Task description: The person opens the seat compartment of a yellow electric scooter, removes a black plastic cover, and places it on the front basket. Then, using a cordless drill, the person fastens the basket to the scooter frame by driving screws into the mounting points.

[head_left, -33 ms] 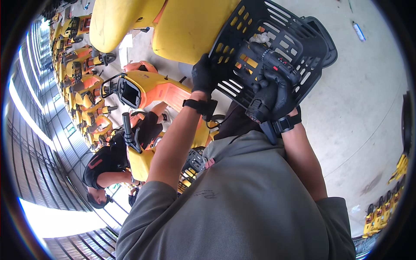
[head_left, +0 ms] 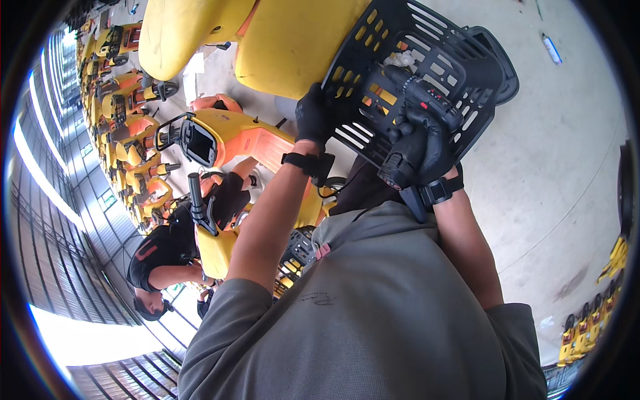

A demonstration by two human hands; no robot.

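Note:
A black slotted plastic basket [head_left: 470,70] is in front of me, beside a yellow scooter seat [head_left: 293,47]. My left hand [head_left: 312,119], in a black glove, is closed on the basket's left rim. Inside the basket, my gloved right hand [head_left: 433,148] is wrapped round the grip of a black cordless drill [head_left: 430,97]. The drill's chuck points toward the basket's floor, near some small whitish crumpled pieces [head_left: 400,59]. Part of its grip is hidden by my fingers, and the tip is hard to make out.
Yellow-orange scooters [head_left: 237,137] stand close on my left, with rows of others behind. A person in black [head_left: 163,257] bends among them. A blue-and-white can [head_left: 551,49] lies on the grey floor [head_left: 547,153] at far right, with more yellow scooters [head_left: 587,327] beyond.

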